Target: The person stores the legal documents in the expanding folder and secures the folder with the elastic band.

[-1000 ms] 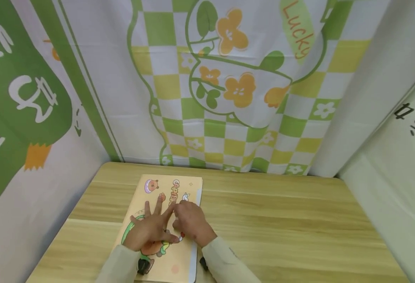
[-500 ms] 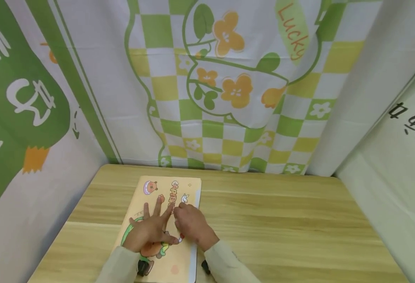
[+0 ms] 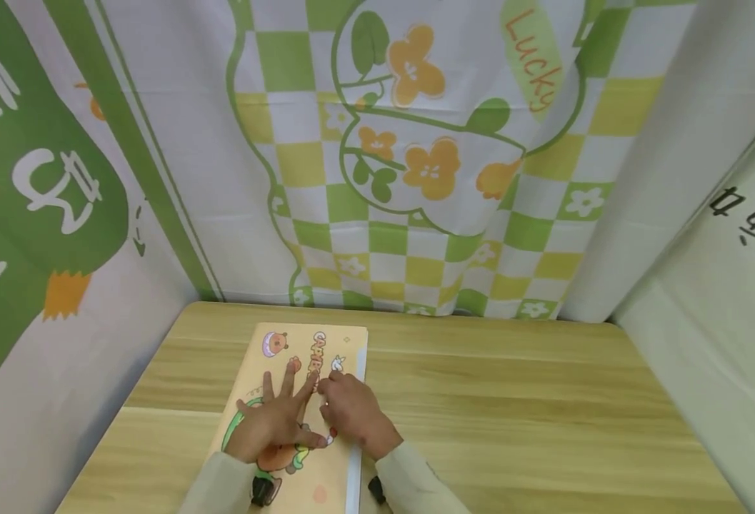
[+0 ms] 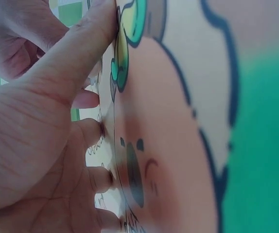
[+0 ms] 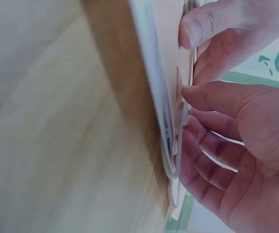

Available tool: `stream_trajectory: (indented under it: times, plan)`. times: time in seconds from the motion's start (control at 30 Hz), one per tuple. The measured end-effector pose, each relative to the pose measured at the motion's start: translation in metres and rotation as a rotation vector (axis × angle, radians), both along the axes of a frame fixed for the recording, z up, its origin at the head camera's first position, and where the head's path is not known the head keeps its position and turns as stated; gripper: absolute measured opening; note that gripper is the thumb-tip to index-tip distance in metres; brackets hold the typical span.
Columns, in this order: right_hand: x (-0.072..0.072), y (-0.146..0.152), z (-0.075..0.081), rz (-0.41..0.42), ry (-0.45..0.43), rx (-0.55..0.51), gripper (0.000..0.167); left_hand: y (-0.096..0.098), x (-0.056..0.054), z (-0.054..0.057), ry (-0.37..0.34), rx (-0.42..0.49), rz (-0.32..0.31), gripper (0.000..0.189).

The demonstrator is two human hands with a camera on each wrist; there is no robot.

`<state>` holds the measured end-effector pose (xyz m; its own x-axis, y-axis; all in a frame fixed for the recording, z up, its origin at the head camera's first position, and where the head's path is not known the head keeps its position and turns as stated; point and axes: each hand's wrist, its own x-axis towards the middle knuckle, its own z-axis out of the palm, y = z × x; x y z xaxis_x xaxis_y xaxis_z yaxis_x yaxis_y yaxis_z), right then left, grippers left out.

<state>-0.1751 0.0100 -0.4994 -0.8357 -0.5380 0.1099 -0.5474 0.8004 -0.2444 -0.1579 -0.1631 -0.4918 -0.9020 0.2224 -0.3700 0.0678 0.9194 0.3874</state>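
Observation:
A peach-coloured book or folder (image 3: 321, 467) lies on the table, its cover printed with cartoon animals and lettering. My left hand (image 3: 271, 426) rests palm down on the cover with its fingers spread; the left wrist view puts the thumb (image 4: 88, 41) on the print. Against it, on the right half of the cover, is my right hand (image 3: 351, 408). Its fingers are curled, and in the right wrist view the thumb (image 5: 210, 94) touches the cover near a pale looped edge (image 5: 172, 172). Whether anything small sits between those fingers is hidden.
The wooden table (image 3: 518, 414) extends to the right of the book. A printed curtain (image 3: 416, 214) hangs behind its far edge, with printed cloth at both sides. Small black pieces (image 3: 262, 491) show at the sleeves.
My right hand has shifted slightly down and to the right on the cover, fingers still curled. The left hand stays spread in place, and the head view has moved a little.

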Motion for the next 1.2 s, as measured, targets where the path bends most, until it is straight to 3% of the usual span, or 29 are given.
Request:
stream_trajectory:
  times: [0.43, 0.9, 1.1, 1.2]
  plan:
    - [0.004, 0.000, -0.007, 0.046, -0.024, -0.021, 0.026, 0.000, 0.004, 0.001, 0.012, -0.015, 0.016, 0.119]
    - [0.007, 0.018, 0.007, 0.118, -0.129, 0.010, 0.036, 0.003, 0.004, 0.004, 0.074, -0.048, -0.033, 0.120]
    - [0.012, 0.040, 0.011, 0.100, -0.156, -0.038, 0.044, 0.002, 0.005, 0.002, 0.144, -0.015, -0.079, 0.118]
    - [0.017, 0.055, 0.011, 0.080, -0.143, -0.075, 0.046, 0.002, 0.006, 0.001, 0.193, 0.015, -0.098, 0.109]
